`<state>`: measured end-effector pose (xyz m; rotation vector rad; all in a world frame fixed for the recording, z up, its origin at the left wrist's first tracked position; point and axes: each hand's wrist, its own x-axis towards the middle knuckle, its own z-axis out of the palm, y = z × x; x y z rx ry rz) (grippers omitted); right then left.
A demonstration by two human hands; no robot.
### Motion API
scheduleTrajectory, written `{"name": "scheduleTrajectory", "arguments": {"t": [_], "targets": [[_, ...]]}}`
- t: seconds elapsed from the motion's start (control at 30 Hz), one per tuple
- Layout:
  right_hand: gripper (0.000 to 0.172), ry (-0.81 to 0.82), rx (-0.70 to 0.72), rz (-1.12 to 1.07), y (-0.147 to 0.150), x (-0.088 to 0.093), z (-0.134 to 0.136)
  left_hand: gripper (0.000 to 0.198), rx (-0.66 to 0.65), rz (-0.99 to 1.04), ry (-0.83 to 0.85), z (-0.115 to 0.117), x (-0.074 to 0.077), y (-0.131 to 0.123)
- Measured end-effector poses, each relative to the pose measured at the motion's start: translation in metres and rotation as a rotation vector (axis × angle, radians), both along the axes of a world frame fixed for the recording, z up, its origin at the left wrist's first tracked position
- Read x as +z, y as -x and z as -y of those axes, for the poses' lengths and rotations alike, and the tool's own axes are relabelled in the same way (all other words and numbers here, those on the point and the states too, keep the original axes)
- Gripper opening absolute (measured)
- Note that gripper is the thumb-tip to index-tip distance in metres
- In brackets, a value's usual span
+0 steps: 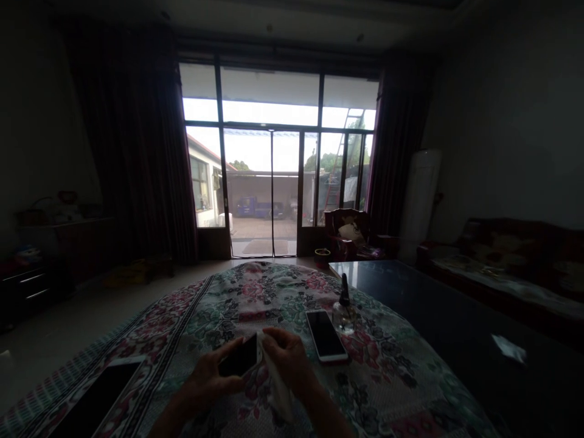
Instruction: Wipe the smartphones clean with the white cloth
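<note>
My left hand (211, 372) grips a smartphone (241, 358) with a dark screen and a pale edge, thumb and fingers on its opposite sides. My right hand (288, 358) is closed on a white cloth (279, 389), pressing it to the phone's right end; the cloth hangs down below the fingers. A second white smartphone (326, 336) lies face up to the right of my right hand. Behind it stands a clear bottle (345, 311) with a black top. Off to the left lies a larger white-edged device (103, 395) with a black screen, partly cut by the frame.
A floral cloth (255, 292) covers the round-edged surface under the phones. A dark glossy table (401, 286) adjoins it on the right, bearing a small shiny packet (509, 348). Beyond are a wooden armchair (349, 234), a sofa (506, 255) and glass doors (262, 194). The room is dim.
</note>
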<state>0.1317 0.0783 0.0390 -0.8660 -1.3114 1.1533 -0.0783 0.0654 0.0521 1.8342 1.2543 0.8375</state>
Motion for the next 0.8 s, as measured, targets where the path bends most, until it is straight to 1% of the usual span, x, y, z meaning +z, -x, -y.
{"name": "scheduleTrajectory", "arguments": {"t": [0.07, 0.13, 0.3, 0.4, 0.5, 0.57, 0.67, 0.8], "targets": [[0.045, -0.029, -0.009, 0.024, 0.001, -0.001, 0.0, 0.074, 0.006, 0.0, -0.007, 0.0, 0.0, 0.001], [0.041, -0.066, 0.036, 0.069, 0.001, 0.001, 0.001, 0.075, 0.015, 0.023, 0.009, 0.0, 0.001, 0.003], [0.027, -0.15, 0.094, 0.191, -0.003, 0.016, 0.009, 0.071, -0.02, 0.059, 0.014, 0.004, 0.009, 0.005], [0.027, -0.134, 0.088, 0.16, -0.003, 0.019, 0.009, 0.071, -0.033, 0.081, 0.026, 0.005, 0.01, 0.002], [0.029, -0.11, 0.057, 0.064, -0.004, 0.017, 0.005, 0.072, -0.037, 0.12, 0.008, 0.002, 0.007, -0.001], [0.029, -0.104, 0.033, 0.044, -0.004, 0.015, 0.003, 0.073, -0.037, 0.129, 0.006, 0.001, 0.005, -0.002], [0.027, -0.144, 0.035, 0.117, -0.003, 0.017, 0.005, 0.075, -0.033, 0.119, 0.019, 0.001, 0.006, 0.0], [0.025, -0.191, 0.099, 0.201, -0.005, 0.024, 0.008, 0.076, -0.018, 0.105, 0.01, 0.002, 0.007, 0.003]]}}
